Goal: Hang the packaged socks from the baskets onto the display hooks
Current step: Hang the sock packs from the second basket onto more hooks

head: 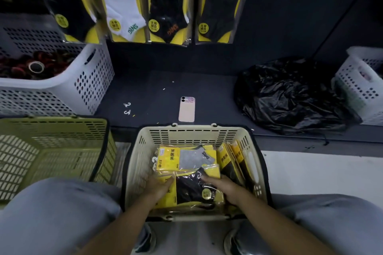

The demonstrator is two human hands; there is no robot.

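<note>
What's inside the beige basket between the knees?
Packaged socks: a grey-sock pack lying flat at the back, a black-sock pack in front with the left hand and right hand on it, more upright packs along the right wall. Anything underneath is covered.

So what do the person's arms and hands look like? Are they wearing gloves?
No gloves. The left hand and right hand are bare. The left forearm and right forearm are bare too, with no sleeves in view. I can see no watch, ring or bracelet, though the picture is a bit blurry.
</note>
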